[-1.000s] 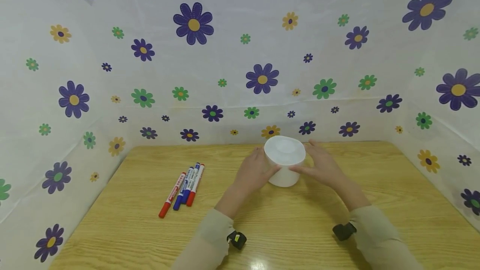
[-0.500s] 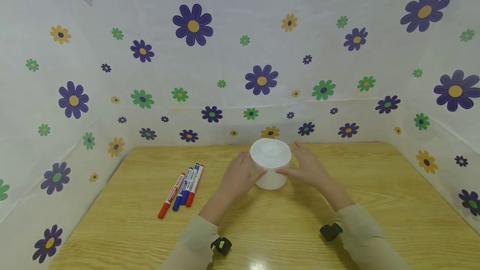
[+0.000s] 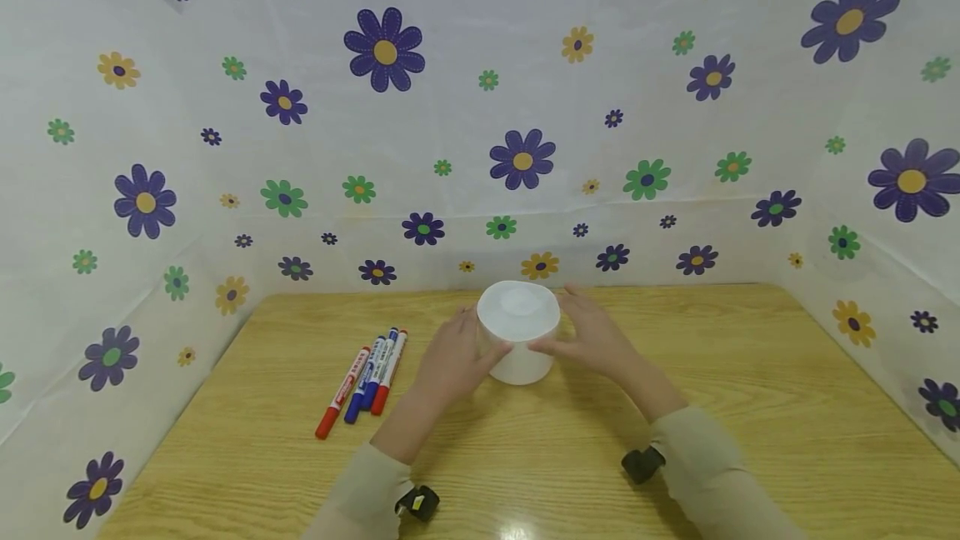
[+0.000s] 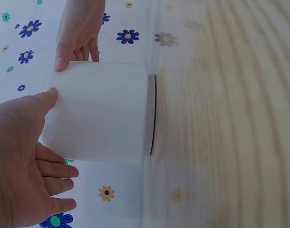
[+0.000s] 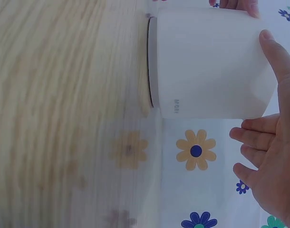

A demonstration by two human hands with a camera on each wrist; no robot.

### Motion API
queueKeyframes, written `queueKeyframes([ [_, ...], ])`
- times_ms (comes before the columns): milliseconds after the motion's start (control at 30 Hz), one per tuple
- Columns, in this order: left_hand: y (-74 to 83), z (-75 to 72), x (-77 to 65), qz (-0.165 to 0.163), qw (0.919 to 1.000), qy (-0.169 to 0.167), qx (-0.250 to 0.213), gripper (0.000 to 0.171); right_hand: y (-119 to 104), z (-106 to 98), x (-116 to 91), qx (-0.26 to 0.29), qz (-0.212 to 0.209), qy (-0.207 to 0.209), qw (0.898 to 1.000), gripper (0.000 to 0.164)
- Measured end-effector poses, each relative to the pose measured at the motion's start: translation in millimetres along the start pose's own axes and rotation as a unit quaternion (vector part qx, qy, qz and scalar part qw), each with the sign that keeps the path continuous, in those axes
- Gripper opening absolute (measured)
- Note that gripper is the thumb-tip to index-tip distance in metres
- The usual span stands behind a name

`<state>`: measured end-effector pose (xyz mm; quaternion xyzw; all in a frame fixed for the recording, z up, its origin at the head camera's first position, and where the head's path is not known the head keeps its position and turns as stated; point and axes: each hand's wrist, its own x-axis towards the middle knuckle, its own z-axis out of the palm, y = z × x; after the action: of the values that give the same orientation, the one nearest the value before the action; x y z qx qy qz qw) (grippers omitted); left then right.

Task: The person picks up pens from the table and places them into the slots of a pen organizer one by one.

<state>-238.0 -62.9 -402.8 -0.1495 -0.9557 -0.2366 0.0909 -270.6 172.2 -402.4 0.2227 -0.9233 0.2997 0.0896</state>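
Note:
A white round container (image 3: 519, 315) with a slanted top stands upright near the back of the wooden table. My left hand (image 3: 452, 361) holds its left side, thumb on the near face and fingers toward the back. Opposite it, my right hand (image 3: 592, 338) holds the right side in the same way. In the left wrist view the container's wall (image 4: 97, 111) is plain, with a dark line at its base close over the table. Small lettering marks the container (image 5: 211, 66) low on its wall in the right wrist view.
Several red-capped and blue-capped markers (image 3: 367, 377) lie in a group on the wooden table (image 3: 750, 373), left of my left hand. A white cloth (image 3: 450, 123) printed with flowers encloses the table's back and sides.
Both hands have moved the white container to the left and slightly nearer across the table, toward the markers. The markers have stayed in place.

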Motion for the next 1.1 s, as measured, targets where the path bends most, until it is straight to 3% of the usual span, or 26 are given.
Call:
queueKeyframes([
  [300,-4.6,-0.5,-9.2,0.004,0.9992,0.012,0.038,0.085,-5.9,4.0,-3.4,-0.001,0.006,-0.014,1.000,0.086],
  [667,-13.2,-10.0,-9.9,0.019,0.9970,-0.015,0.073,0.086,-4.0,5.0,-6.9,-0.004,-0.008,-0.015,1.000,0.086],
  [867,-29.3,-24.5,-11.2,-0.014,0.9961,-0.030,0.081,0.080,-6.1,6.1,-6.9,-0.006,-0.008,-0.007,1.000,0.085],
  [1100,-63.2,-27.9,-10.3,-0.029,0.9960,0.023,0.082,0.056,-9.2,8.9,-7.8,-0.008,0.006,-0.013,1.000,0.089],
])
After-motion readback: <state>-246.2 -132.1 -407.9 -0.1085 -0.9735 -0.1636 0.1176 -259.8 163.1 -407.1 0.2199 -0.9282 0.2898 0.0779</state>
